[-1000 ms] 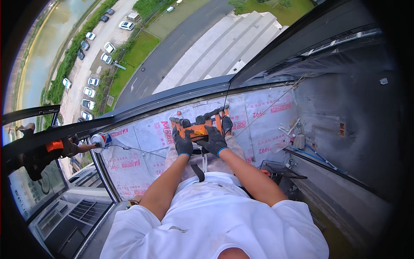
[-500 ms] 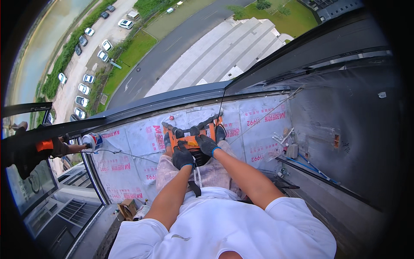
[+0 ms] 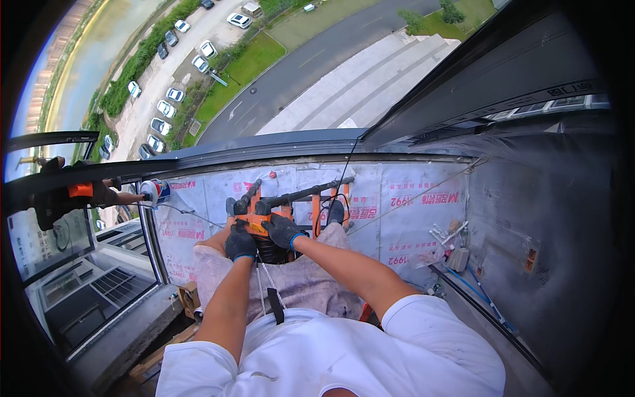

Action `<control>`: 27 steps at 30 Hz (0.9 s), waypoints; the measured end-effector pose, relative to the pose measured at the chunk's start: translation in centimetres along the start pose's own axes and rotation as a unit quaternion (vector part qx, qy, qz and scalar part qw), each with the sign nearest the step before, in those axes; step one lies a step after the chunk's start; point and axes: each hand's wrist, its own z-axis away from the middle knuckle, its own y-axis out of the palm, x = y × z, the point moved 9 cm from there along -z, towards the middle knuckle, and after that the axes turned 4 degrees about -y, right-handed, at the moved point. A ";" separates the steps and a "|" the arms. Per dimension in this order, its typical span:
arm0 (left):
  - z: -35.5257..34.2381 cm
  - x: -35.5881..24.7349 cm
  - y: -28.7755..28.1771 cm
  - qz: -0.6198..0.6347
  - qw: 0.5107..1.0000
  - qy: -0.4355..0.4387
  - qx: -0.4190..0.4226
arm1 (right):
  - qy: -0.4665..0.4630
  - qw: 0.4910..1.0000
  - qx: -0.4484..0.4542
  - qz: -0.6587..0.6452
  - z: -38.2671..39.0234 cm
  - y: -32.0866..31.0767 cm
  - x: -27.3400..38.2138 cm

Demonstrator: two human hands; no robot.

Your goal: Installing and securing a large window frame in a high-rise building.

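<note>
Between my spread knees is an orange metal frame with black padded bars and a dark, coil-like part under my hands. My left hand, in a black glove with a blue cuff, is closed at the near left edge of the frame. My right hand, gloved alike, curls over the frame's orange middle part. Both sets of fingertips are partly hidden. A white rope and a black strap hang between my forearms. A thin black cable runs up from the frame past the window edge.
Printed protective sheeting covers the floor. Beyond the dark window frame lies a long drop to a road and parked cars. At left, another person grips a white-and-blue bucket. Blue poles lie along the right wall.
My view has shifted. The orange frame has turned, one padded bar now slanting out to the right. Both hands have moved with it and remain on it.
</note>
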 end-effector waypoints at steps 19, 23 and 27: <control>0.1 -1.0 -1.2 0.017 0.998 0.030 -0.058 | 0.095 0.990 0.078 0.072 -1.2 0.3 -1.7; 0.6 -1.0 -1.3 0.039 0.998 0.009 -0.048 | 0.114 0.987 0.074 0.086 -0.8 0.4 -2.1; 1.1 -1.4 -1.4 0.058 0.998 0.015 -0.033 | 0.109 0.987 0.050 0.107 -0.2 -0.1 -2.6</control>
